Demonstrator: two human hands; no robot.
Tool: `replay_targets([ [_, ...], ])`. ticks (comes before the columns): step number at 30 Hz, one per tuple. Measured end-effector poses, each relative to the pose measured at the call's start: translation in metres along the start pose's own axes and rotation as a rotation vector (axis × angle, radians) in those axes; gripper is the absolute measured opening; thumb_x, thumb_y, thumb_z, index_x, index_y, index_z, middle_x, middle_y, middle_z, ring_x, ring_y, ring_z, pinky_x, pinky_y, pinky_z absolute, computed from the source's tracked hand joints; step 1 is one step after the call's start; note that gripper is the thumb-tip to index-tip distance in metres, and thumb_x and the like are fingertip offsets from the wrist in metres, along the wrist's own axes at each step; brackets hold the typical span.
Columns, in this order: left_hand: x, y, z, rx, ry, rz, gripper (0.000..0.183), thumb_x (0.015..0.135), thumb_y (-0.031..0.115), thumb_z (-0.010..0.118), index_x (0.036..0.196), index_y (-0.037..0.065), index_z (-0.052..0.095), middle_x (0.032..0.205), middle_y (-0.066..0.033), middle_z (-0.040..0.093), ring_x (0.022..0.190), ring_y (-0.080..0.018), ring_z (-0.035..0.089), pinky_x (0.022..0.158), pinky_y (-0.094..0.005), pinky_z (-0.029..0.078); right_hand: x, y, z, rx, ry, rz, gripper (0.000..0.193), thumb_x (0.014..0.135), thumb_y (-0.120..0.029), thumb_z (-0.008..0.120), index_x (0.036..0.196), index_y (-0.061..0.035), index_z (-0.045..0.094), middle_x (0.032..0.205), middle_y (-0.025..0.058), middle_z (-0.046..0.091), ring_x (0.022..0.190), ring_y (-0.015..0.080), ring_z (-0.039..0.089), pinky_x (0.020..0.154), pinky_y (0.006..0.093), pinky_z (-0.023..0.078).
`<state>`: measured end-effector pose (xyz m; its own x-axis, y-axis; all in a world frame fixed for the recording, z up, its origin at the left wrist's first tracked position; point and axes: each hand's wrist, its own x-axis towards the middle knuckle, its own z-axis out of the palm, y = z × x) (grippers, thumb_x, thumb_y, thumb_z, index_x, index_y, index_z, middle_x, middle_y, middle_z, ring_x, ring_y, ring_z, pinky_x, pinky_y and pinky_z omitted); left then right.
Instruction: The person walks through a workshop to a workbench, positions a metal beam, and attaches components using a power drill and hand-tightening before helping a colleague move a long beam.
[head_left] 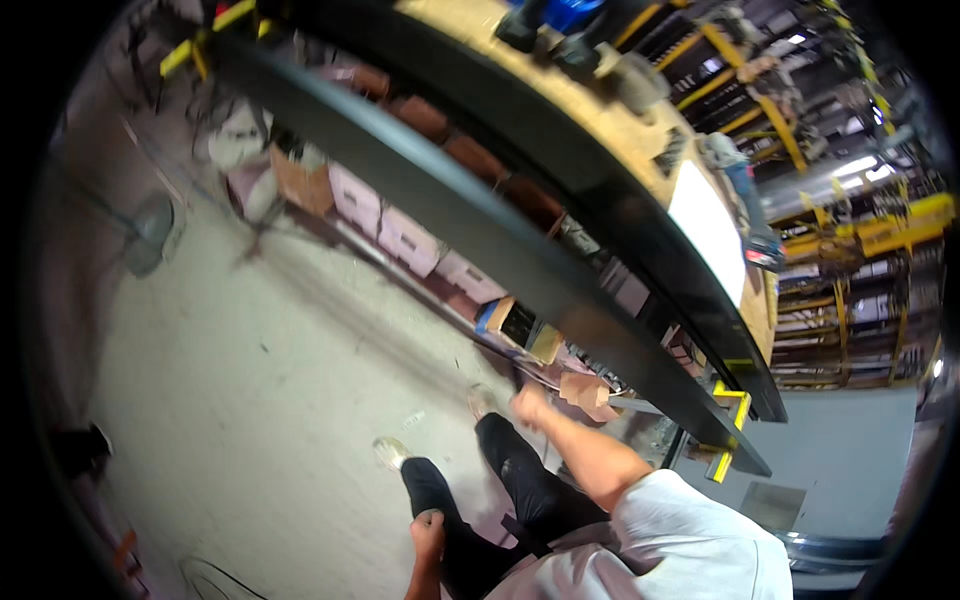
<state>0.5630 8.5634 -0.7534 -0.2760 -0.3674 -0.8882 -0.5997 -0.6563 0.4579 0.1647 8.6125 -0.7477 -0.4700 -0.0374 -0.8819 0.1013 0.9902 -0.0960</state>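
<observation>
My right hand (531,407) is stretched forward below a long black metal bar (480,215), its fingers curled closed. A short dark shape shows just beyond the fingers, and blur hides whether it is held. Beside my left thigh, my left hand (428,534) is curled into a loose fist, and its inside is hidden. The bar runs diagonally along the workbench front, held at its ends by yellow brackets (735,425). A second dark bar (600,190) lies behind it, along the wooden benchtop (655,195).
A white sheet (703,228) and a cordless tool (742,195) lie on the benchtop. White boxes (408,240) and cardboard boxes (585,393) fill the low shelf. A round-based stand (150,235) is on the pale floor at left. Yellow racking (850,235) stands beyond the bench.
</observation>
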Motion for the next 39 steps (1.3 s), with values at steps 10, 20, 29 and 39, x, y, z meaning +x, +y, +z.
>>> replay_targets([
  [10,-0.117,0.321,0.018,-0.698,-0.152,0.331,0.024,0.092,0.015,0.068,0.105,-0.001,0.056,0.092,-0.0093,0.060,0.080,-0.0197,0.057,0.071,-0.0377,0.051,-0.325,-0.088,-0.010,-0.046,-0.221,-0.849,0.034,0.088,-0.021,0.067,0.107,0.0050,0.056,0.094,0.0268,0.069,0.090,0.0405,0.069,0.079,0.0476,0.053],
  [20,-0.183,0.425,0.089,-0.397,0.149,0.702,0.020,0.097,0.014,0.051,0.100,-0.004,0.060,0.080,-0.0034,0.054,0.069,-0.0155,0.054,0.062,-0.0313,0.050,-0.383,-0.082,-0.139,0.534,-0.617,-0.803,0.023,0.095,-0.021,0.064,0.093,-0.0010,0.054,0.063,0.0049,0.057,0.049,0.0137,0.057,0.043,0.0322,0.044],
  [29,-0.246,0.462,0.167,-0.509,-0.152,0.560,0.023,0.100,0.021,0.050,0.099,0.000,0.061,0.090,-0.0080,0.065,0.083,-0.0202,0.064,0.078,-0.0332,0.054,-0.370,-0.064,-0.220,0.850,-0.659,-0.856,0.023,0.101,-0.024,0.060,0.099,-0.0012,0.056,0.068,0.0044,0.057,0.050,0.0120,0.055,0.042,0.0293,0.045],
  [39,-0.255,0.471,0.205,-0.507,-0.384,0.609,0.027,0.102,0.024,0.059,0.112,-0.001,0.063,0.103,-0.0101,0.067,0.096,-0.0216,0.064,0.089,-0.0339,0.053,-0.350,-0.054,-0.254,0.807,-0.282,-1.002,0.036,0.107,-0.033,0.053,0.096,0.0004,0.060,0.070,0.0038,0.061,0.062,0.0133,0.060,0.055,0.0333,0.049],
])
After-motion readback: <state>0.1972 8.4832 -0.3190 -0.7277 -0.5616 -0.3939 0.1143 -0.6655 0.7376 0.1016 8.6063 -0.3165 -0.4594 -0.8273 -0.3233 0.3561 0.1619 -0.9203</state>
